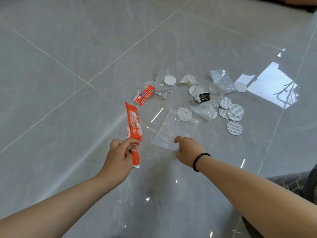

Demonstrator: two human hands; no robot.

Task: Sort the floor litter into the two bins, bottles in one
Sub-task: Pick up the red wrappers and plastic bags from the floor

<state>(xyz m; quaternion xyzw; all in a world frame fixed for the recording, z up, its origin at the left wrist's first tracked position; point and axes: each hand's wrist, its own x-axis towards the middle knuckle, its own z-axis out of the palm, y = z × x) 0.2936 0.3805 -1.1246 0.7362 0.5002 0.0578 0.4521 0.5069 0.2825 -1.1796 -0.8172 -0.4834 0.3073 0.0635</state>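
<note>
My left hand (120, 156) pinches a long orange wrapper (133, 125) that stands up from my fingers. A clear plastic bag (173, 129) lies flat on the floor, and my right hand (187, 151), with a dark bead bracelet on the wrist, grips its near edge. Further off lies a crushed clear bottle with an orange label (145, 95). Around it are scattered several round white liner discs (230, 109), more clear bags (222, 80) and a small black sachet (204, 97). No bin is in view.
The floor is glossy grey tile with pale grout lines. A bright window reflection (272, 86) glares at the right. Patterned dark fabric (291, 182) shows at the right edge by my arm.
</note>
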